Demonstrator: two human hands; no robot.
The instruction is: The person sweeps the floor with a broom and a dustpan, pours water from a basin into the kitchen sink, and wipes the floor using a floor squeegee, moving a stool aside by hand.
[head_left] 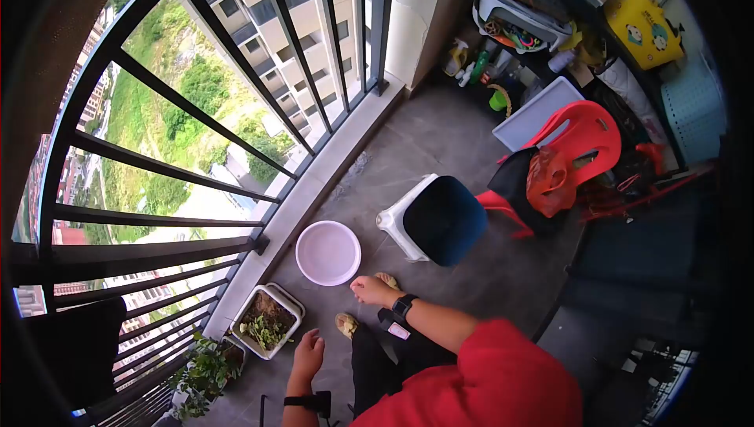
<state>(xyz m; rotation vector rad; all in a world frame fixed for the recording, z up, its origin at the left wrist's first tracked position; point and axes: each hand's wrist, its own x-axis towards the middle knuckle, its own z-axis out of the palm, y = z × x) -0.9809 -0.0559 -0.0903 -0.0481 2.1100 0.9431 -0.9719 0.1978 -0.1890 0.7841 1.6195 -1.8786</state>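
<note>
Washbasin (328,253) sits left of centre; your right hand (375,291) extends just beside it, fingers curled, grasp unclear. Lower left, your left hand (309,355) points up-frame, fingers released.

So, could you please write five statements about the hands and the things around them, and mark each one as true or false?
1. The right hand has a dark band at its wrist. True.
2. The left hand is inside the basin. False: it is apart from the basin, nearer to the white planter.
3. The basin is round. True.
4. The stool has a yellow seat. False: its seat is dark.
5. In the picture, the red chair is to the right of the stool. True.
</note>
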